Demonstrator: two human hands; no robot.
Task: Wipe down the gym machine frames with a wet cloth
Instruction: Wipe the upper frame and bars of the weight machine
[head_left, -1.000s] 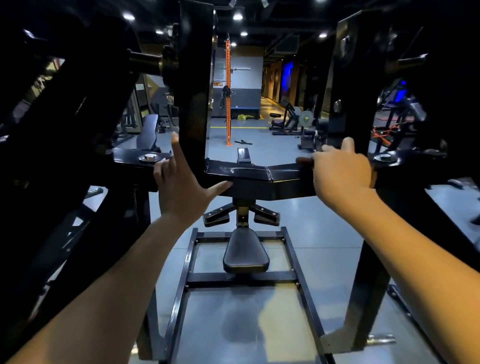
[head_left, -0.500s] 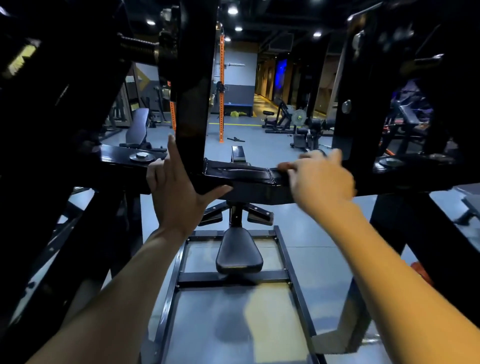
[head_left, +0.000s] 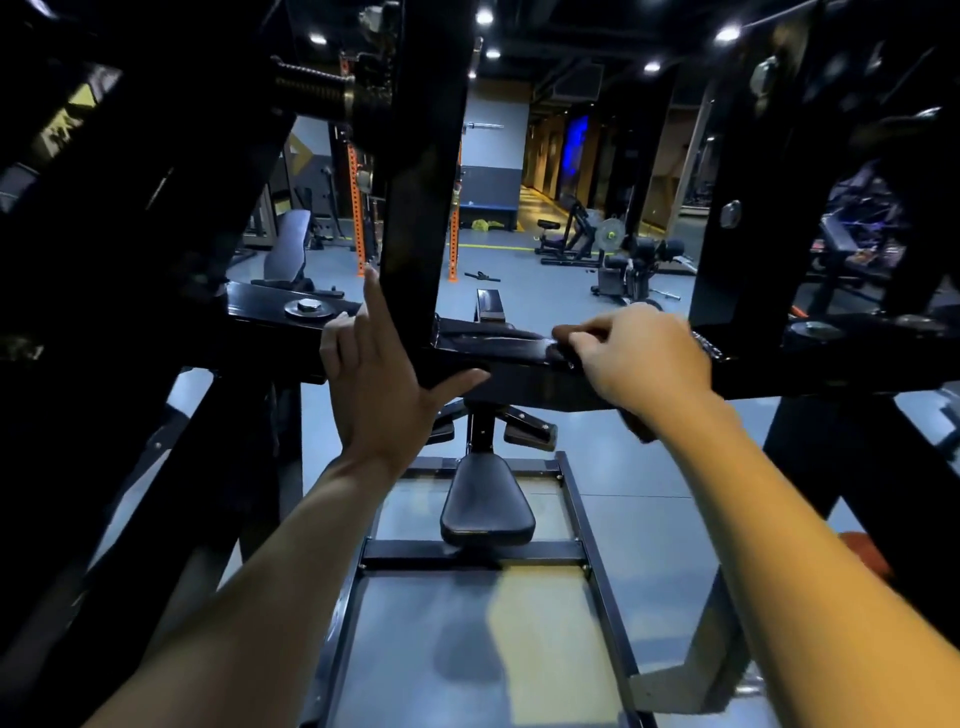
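At frame centre, the right hand (head_left: 641, 358) curls its fingers over a dark cloth (head_left: 488, 335) on the crossbar (head_left: 519, 374), which runs left toward the left hand (head_left: 376, 384), braced open against the upright (head_left: 421, 208)

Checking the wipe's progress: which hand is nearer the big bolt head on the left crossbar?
Left. The left hand braces on the frame just right of the bolt head; the right hand holds the dark cloth farther right, beyond the upright.
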